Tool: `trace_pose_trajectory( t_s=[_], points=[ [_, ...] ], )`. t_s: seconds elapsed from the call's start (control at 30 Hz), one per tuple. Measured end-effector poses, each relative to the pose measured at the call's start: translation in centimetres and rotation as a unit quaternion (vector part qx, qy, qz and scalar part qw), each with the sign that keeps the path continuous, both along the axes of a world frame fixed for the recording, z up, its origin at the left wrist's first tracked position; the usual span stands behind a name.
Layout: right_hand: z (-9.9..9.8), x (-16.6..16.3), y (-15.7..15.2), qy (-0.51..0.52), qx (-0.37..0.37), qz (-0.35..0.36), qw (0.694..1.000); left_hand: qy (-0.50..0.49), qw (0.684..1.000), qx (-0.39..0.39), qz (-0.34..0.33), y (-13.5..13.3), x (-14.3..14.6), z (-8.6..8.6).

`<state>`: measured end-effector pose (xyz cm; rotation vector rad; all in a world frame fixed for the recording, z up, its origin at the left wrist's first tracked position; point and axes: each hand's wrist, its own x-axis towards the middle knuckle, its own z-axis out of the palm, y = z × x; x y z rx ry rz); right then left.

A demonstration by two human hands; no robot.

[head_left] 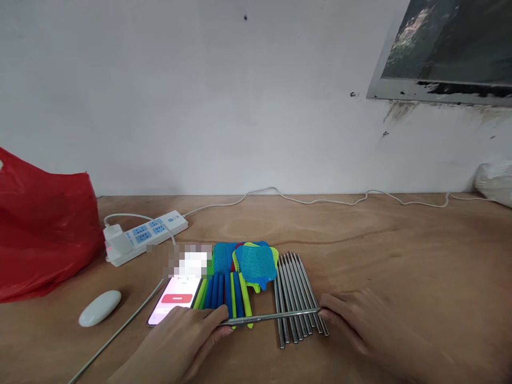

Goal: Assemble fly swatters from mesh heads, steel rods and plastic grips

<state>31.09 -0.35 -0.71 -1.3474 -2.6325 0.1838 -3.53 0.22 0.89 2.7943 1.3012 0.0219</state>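
A telescopic metal rod (272, 317) is stretched sideways between my two hands, its thinner section toward the right. My left hand (186, 333) is closed on its left end, and my right hand (356, 320) pinches the right end. Below the rod lies a row of similar metal rods (294, 293), side by side on the table. Left of them are blue and yellow-green handle tubes (220, 290), partly hidden by my left hand. Several mesh fly swatter heads (254, 261) in blue, yellow-green and red overlap behind the tubes.
A lit phone (176, 298) lies left of the tubes. Farther left are a white rounded object (100, 308), a power strip (146, 237) with a plugged-in charger (117, 239), and a red plastic bag (44, 229). A white cable (308, 202) runs along the wall.
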Motion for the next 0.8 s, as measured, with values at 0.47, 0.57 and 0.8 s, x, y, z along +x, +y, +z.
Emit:
trace_pose_trajectory(
  t_s=[0.47, 0.57, 0.8],
  points=[
    [-0.8, -2.0, -0.5, 0.018, 0.039, 0.046, 0.998, -0.080, 0.997, 0.010, -0.019, -0.3, 0.2, -1.4],
    [-0.8, 0.0, 0.3, 0.026, -0.006, 0.012, 1.000, -0.064, 0.996, 0.050, -0.021, 0.0, -0.9, -0.9],
    [-1.2, -0.6, 0.5, -0.019, 0.049, 0.057, 0.997, -0.082, 0.995, 0.046, -0.040, 0.4, 0.3, -0.9]
  ],
)
